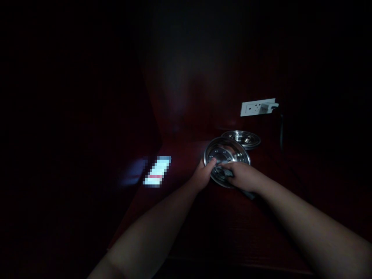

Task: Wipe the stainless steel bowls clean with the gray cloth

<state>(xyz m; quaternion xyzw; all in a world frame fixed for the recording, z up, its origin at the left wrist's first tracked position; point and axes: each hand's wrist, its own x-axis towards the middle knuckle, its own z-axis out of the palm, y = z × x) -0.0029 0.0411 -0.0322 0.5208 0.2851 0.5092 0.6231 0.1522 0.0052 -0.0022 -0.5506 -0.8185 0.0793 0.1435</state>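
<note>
Dimly lit, the deep red bench carries, beside its left edge, a bright pixelated rectangle whose nature I cannot make out. Next to the right comes the left hand, pinching the near-left rim of a steel bowl, thumb inside and the other fingers hidden beneath. The bowl is tilted, its open side toward the wearer, above the middle of the bench and well back from the front edge. Inside it, low on the wall, sits a grey textured cloth, bunched under the right hand; that hand's fingers appear curled around it, pressing it to the metal, and a dark end hangs below the wrist.

By my reading, this bowl is midway through being rubbed: cloth and steel are together, and neither is set down. Behind it, toward the bench's back edge, rest stacked steel dishes, touched by neither hand; whether they are finished or waiting, I cannot tell. Farther right, a white socket panel holds a plug.
</note>
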